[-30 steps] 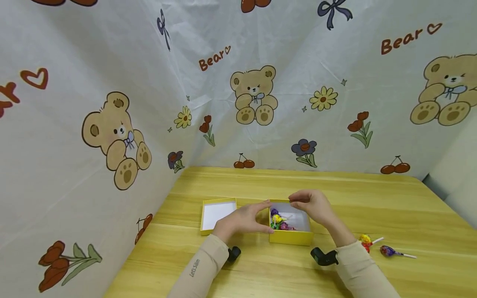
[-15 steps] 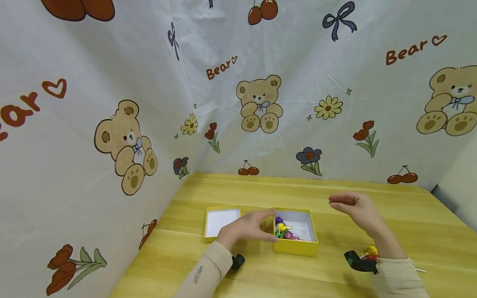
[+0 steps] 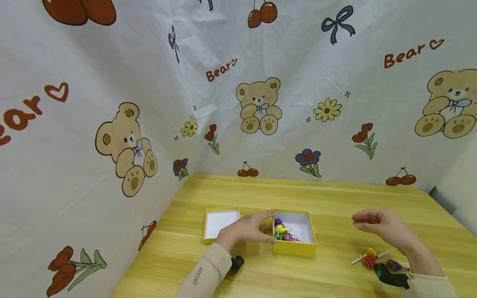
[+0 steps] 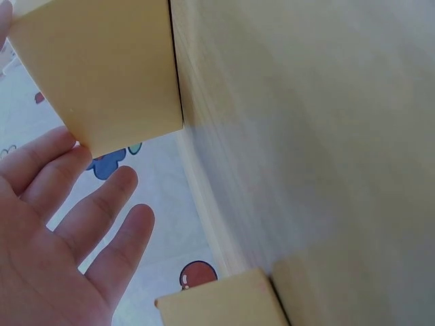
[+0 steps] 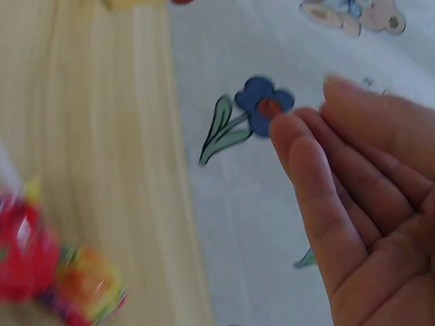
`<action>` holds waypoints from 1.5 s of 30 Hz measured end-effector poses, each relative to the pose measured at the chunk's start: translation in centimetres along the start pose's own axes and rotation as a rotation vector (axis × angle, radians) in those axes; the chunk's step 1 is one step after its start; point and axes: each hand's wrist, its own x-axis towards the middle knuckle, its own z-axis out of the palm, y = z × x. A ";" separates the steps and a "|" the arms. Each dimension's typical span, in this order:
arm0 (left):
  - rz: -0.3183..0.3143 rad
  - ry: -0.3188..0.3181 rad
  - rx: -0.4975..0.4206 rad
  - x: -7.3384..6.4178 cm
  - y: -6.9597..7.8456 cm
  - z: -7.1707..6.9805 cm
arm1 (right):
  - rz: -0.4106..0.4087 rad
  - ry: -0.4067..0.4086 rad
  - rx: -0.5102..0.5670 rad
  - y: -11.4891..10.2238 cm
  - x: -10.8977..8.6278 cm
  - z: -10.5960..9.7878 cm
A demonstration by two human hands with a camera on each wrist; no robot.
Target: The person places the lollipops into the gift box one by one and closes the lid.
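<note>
My left hand (image 3: pixel 247 227) grips the left end of an open yellow box (image 3: pixel 294 249), thumb at the near corner and fingertips at the far corner. In the left wrist view, two fingertips touch the yellow box wall (image 4: pixel 102 75) while the other fingers spread free. Several wrapped lollipops (image 3: pixel 281 228) lie at the left inside the box. My right hand (image 3: pixel 387 227) is raised over the table on the right, fingers loosely bent and holding nothing. Below it lie red and yellow lollipops (image 3: pixel 369 260) and a purple-wrapped lollipop (image 3: pixel 394 265), partly hidden by the wrist camera.
A shallow yellow box lid (image 3: pixel 222 221) with a white inside lies left of the box, partly behind my left hand. The wood-patterned table (image 3: pixel 328 281) meets a bear-print cloth (image 3: pixel 208 91) at the back and left. Black cameras (image 3: pixel 391 276) are on both wrists.
My right hand has moved from above the box, out to the right, over the loose lollipops. My left hand stays at the box. The head view has tilted slightly.
</note>
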 end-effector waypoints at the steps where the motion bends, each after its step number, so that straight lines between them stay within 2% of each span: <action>1: 0.002 -0.001 -0.003 0.0 0.0 0.1 | -0.002 -0.034 0.018 0.8 -0.3 -0.2; 7: -0.004 -0.010 -0.030 0.1 -0.2 0.6 | -0.034 -0.209 0.161 4.8 -1.6 -1.4; 11: -0.014 -0.008 -0.046 0.2 -0.3 0.6 | -0.061 -0.287 0.255 6.1 -1.7 -1.9; 14: -0.014 -0.005 -0.058 0.2 -0.3 0.5 | -0.057 -0.316 0.271 6.6 -1.6 -2.0; 21: -0.007 0.004 -0.047 0.1 -0.1 0.6 | 0.029 -0.321 0.217 7.6 -1.1 -1.4; 25: -0.004 -0.002 -0.041 0.0 -0.1 0.7 | 0.011 -0.342 0.228 8.0 -1.1 -1.1; 36: -0.004 -0.004 -0.047 0.0 -0.5 0.4 | -0.022 -0.345 0.178 7.8 -1.0 -0.8; 45: 0.003 -0.005 -0.050 -0.1 -0.4 0.1 | 0.056 -0.277 0.174 7.0 -1.2 -0.4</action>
